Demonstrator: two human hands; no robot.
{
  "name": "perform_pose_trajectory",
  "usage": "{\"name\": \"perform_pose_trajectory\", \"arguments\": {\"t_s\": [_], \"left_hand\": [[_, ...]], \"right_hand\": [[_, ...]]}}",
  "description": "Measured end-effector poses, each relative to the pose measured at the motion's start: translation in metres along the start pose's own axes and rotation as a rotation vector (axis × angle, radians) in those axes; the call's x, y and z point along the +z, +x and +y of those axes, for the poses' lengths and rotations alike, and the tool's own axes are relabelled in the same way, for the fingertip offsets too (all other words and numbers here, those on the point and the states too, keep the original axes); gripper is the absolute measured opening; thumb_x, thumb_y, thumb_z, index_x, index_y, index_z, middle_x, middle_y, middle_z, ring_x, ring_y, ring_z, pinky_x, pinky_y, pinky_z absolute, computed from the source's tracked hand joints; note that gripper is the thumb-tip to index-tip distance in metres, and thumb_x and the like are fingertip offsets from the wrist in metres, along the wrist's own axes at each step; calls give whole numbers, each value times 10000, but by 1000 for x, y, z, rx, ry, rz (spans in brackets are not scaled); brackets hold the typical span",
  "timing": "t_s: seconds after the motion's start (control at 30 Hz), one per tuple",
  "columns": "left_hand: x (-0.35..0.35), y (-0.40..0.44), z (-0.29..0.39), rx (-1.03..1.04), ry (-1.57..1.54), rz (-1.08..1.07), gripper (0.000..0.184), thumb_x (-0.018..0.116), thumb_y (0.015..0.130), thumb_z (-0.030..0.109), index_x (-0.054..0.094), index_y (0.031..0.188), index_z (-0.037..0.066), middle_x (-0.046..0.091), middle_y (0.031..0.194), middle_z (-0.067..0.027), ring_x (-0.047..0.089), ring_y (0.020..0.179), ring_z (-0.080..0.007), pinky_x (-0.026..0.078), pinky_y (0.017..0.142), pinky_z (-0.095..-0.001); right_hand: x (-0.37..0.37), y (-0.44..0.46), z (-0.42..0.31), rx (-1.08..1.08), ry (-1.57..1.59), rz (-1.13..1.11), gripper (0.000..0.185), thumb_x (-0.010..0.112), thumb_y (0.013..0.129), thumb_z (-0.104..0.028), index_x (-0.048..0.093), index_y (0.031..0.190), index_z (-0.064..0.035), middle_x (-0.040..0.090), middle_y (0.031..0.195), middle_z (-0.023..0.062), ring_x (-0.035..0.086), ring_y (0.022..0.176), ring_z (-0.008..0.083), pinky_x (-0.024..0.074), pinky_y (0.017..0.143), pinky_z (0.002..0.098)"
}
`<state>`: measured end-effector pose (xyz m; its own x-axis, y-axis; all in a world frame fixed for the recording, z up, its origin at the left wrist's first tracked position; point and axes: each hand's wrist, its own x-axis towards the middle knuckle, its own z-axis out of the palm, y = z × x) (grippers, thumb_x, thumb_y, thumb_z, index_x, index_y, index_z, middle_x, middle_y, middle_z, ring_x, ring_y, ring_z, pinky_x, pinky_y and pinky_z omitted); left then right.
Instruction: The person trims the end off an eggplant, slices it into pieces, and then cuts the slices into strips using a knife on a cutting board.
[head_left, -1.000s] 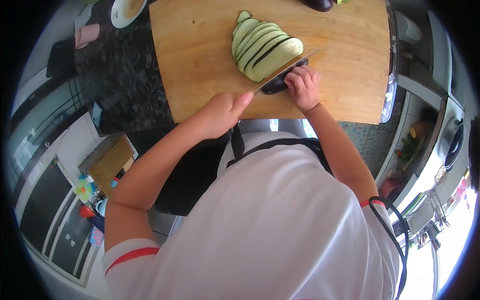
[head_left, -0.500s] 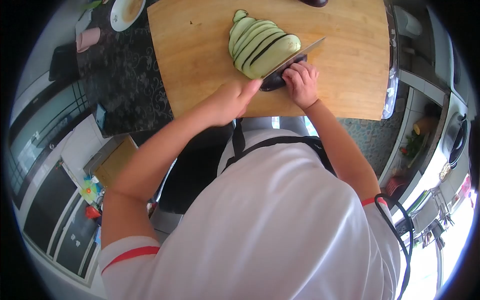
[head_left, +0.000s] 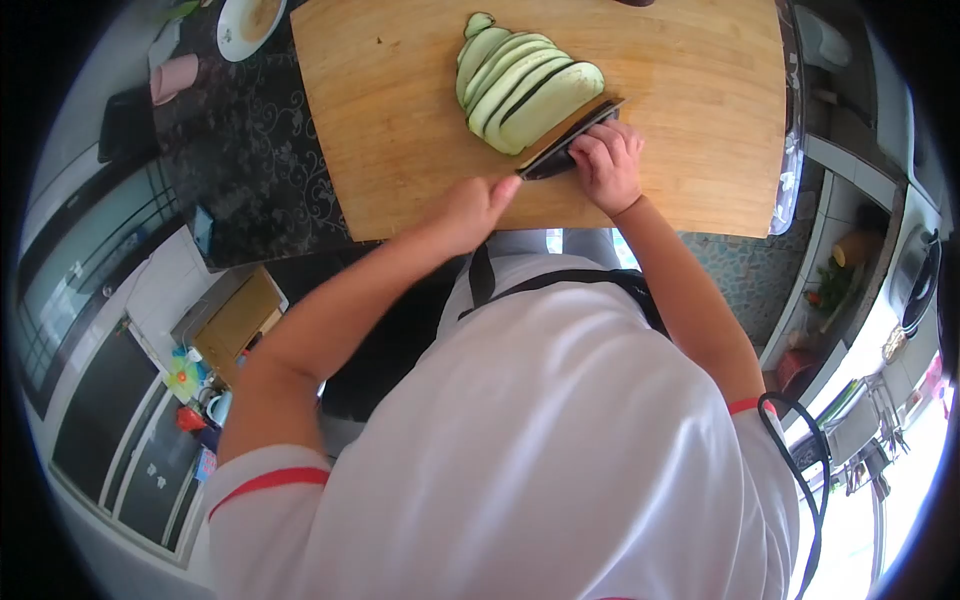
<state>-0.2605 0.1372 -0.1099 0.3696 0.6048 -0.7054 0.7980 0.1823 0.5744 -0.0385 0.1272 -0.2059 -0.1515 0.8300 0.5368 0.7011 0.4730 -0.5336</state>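
Note:
My left hand (head_left: 472, 214) is closed around the handle of a kitchen knife (head_left: 598, 112), whose blade slants up and to the right. On the knife's near side lies the uncut piece of a dark-skinned eggplant (head_left: 566, 158). Bent fingers of my right hand (head_left: 611, 168) press on that piece and hold it against the wooden cutting board (head_left: 400, 100). Just beyond the blade, several pale green eggplant slices (head_left: 530, 88) with dark rims lean over one another in a fanned row. The knife handle is mostly hidden in my left hand.
The board rests on a dark patterned table (head_left: 262, 165). A white plate (head_left: 232, 45) and a pink cup (head_left: 174, 78) stand at the left. A dark object shows at the board's far edge. A cardboard box (head_left: 238, 325) is at lower left.
The knife has come toward me and its tip has dropped, so the blade now lies closer along the eggplant piece. My left hand has shifted slightly nearer my body.

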Motion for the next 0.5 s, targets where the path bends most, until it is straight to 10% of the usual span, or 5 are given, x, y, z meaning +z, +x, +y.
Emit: {"name": "perform_pose_trajectory", "arguments": {"t_s": [0.07, 0.17, 0.27, 0.37, 0.5], "left_hand": [[26, 8, -12, 197, -59, 201, 544, 342, 976, 450, 599, 869, -18, 575, 692, -257, 540, 695, -466, 439, 660, -476], [28, 4, -7, 129, -103, 183, 489, 362, 976, 423, 586, 892, -3, 595, 755, -255, 542, 731, -462, 435, 667, -474], [31, 6, -11, 66, -217, 143, 451, 386, 982, 401, 555, 891, -7, 575, 675, -209, 551, 646, -396, 437, 623, -443], [17, 1, 1, 24, -592, 118, 409, 368, 1001, 388, 478, 837, 29, 451, 567, -39, 452, 491, -123, 378, 479, -291], [-6, -10, 13, 111, -558, 145, 390, 377, 1001, 379, 479, 854, 32, 437, 558, -29, 428, 492, -114, 367, 482, -284]], "right_hand": [[-1, 4, 4, -3, 4, 10, 253, 727, 700, -120, 601, 919, -140, 563, 991, 29, 522, 967, 253, 407, 806, 399], [-2, 0, -6, 15, 48, -2, 250, 729, 695, -101, 600, 908, -127, 565, 980, 39, 525, 959, 264, 416, 815, 404], [-3, 2, -3, 12, 61, 5, 240, 715, 706, -74, 591, 909, -112, 571, 978, 49, 530, 952, 269, 419, 834, 409], [-3, 4, -3, 19, 74, 2, 246, 706, 713, -65, 584, 922, -108, 573, 981, 54, 530, 953, 270, 419, 840, 407], [-3, 4, -4, 18, 59, 7, 250, 697, 716, -56, 580, 931, -106, 574, 984, 57, 532, 952, 271, 422, 832, 400]]}}
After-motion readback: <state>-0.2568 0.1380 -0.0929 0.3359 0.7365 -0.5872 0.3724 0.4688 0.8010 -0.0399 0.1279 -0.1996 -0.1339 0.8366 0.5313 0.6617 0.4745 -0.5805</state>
